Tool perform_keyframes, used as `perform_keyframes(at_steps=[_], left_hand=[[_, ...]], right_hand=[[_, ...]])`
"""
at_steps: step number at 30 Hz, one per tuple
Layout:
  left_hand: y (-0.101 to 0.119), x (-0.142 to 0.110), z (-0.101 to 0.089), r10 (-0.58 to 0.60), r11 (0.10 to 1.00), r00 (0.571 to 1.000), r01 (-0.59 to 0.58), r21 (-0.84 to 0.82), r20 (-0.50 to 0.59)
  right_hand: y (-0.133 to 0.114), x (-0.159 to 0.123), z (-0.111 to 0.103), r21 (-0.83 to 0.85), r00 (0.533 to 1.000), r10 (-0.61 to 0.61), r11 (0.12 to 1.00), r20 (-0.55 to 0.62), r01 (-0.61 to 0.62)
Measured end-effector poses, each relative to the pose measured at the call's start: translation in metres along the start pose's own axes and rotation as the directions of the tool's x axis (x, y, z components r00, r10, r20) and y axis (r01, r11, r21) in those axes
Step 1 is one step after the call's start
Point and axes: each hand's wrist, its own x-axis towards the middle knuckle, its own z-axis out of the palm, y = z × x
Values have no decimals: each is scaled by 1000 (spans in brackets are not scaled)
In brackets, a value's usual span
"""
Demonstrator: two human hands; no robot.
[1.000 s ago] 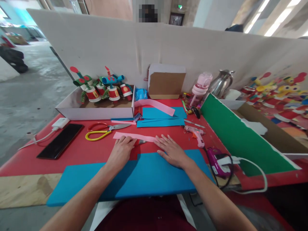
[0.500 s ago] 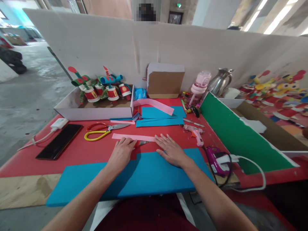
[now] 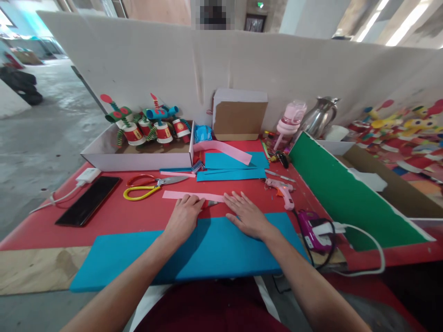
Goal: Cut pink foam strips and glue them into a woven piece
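Note:
A narrow pink paper strip (image 3: 169, 195) lies crosswise on the red tabletop in front of me. My left hand (image 3: 185, 216) is closed, its bent fingers pressed together at the near edge of the strip. Flat on the strip's right end rests my right hand (image 3: 246, 216), fingers stretched out and thumb apart. Between the hands, a small grey piece (image 3: 212, 203) shows just below the strip; its kind is unclear. Both wrists are over a large blue sheet (image 3: 138, 258) along the front edge. Scissors (image 3: 152, 186) with one red and one yellow handle lie beyond my left hand.
A pink glue gun (image 3: 282, 191) and purple power block (image 3: 314, 233) with cables lie right, beside a green box wall (image 3: 346, 198). Left are a phone (image 3: 88, 201) and a white box (image 3: 138, 162) of cup figures. Blue paper pieces (image 3: 231, 174) and a curved pink strip (image 3: 224, 150) lie behind.
My left hand has slid slightly right along the strip, closer to my right hand. The right hand stays flat on the strip's end. The whole view has shifted a little.

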Motion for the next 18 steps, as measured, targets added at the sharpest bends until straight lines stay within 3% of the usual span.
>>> perform_keyframes(at_steps=[7, 12, 18], left_hand=[[5, 0, 0, -10, 1000, 1000, 10, 6, 12], [4, 0, -3, -9, 1000, 1000, 8, 26, 29], [5, 2, -3, -8, 1000, 999, 7, 22, 35]], right_hand=[[2, -1, -6, 172, 999, 26, 985, 21, -30], [9, -21, -18, 397, 989, 118, 915, -85, -75], [9, -32, -10, 191, 996, 80, 979, -48, -70]])
